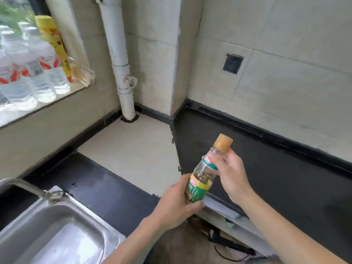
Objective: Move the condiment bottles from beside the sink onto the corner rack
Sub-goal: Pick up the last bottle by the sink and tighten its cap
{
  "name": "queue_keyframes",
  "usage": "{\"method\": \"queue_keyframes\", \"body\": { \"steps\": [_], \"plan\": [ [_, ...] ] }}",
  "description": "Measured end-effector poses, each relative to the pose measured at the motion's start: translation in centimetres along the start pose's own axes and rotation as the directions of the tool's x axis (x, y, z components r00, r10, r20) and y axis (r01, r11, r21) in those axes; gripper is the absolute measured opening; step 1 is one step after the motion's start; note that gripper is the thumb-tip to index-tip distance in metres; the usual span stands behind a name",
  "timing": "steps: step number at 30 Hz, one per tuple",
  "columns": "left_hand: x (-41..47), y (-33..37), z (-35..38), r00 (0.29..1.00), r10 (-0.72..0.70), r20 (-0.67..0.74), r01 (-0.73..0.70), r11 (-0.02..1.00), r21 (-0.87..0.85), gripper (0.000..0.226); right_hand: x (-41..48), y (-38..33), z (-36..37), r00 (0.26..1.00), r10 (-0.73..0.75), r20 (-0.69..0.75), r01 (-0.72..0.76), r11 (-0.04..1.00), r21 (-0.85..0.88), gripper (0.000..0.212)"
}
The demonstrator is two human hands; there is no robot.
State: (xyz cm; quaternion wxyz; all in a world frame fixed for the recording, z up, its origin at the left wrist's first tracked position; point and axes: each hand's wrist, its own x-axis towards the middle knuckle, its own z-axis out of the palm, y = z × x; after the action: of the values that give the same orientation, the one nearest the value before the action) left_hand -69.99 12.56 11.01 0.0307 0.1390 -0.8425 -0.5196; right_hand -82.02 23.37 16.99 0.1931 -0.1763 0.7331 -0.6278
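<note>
We are gripping the condiment bottle (203, 175): left hand (176, 203) fingers (197, 205) wrapping its label, right hand (231, 175) pinching the neck. It is probably light and slippery.

We see a clear glossy condiment bottle (202, 173) with a shiny green label and a matt, ribbed tan cap (223, 142). The brushed steel sink (62, 235) looks softly reflective. The black table (285, 178) is matt and slightly rough, and the white plastic drainpipe (118, 54) is smooth but scuffed.
</note>
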Motion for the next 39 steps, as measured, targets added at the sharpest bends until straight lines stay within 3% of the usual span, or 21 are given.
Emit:
{"method": "queue_keyframes", "body": {
  "steps": [4, 9, 17, 22, 26, 29, 32, 39],
  "plan": [
    [-0.9, 1.7, 4.1, 0.969, -0.037, 0.245, -0.002, 0.988, 0.154, 0.049, -4.8, 2.2, -7.4, 0.988, -0.002, -0.155, 0.005, 1.000, 0.014, 0.021],
    [-4.1, 0.9, 9.8, 0.921, -0.197, 0.337, 0.152, 0.976, 0.155, 0.049, -11.7, 6.4, -16.4, 0.926, 0.003, -0.377, -0.030, 0.997, -0.066, 0.013],
    [-5.8, 0.9, 16.9, 0.810, -0.333, 0.483, 0.197, 0.930, 0.310, 0.043, -21.5, 12.2, -26.9, 0.760, 0.113, -0.640, -0.188, 0.981, -0.050, 0.009],
    [-1.1, 4.8, 21.3, 0.774, -0.270, 0.573, 0.112, 0.949, 0.296, 0.033, -24.5, 14.3, -31.6, 0.634, 0.173, -0.754, -0.230, 0.973, 0.030, 0.007],
    [4.6, 9.1, 25.8, 0.708, -0.281, 0.648, 0.273, 0.955, 0.116, 0.036, -25.0, 15.4, -35.1, 0.488, 0.163, -0.858, -0.254, 0.966, 0.039, 0.009],
    [9.3, 11.8, 29.0, 0.716, -0.253, 0.650, 0.309, 0.951, 0.030, 0.034, -24.5, 15.8, -38.2, 0.385, 0.146, -0.912, -0.293, 0.956, 0.029, 0.008],
    [13.2, 13.8, 32.4, 0.746, -0.209, 0.632, 0.262, 0.965, 0.010, 0.018, -24.2, 16.2, -40.7, 0.318, 0.147, -0.937, -0.313, 0.949, 0.043, 0.008],
    [16.5, 17.4, 40.5, 0.698, -0.191, 0.690, 0.200, 0.977, 0.068, 0.010, -24.0, 17.3, -46.8, 0.228, 0.193, -0.955, -0.373, 0.923, 0.097, 0.009]
  ]
}}
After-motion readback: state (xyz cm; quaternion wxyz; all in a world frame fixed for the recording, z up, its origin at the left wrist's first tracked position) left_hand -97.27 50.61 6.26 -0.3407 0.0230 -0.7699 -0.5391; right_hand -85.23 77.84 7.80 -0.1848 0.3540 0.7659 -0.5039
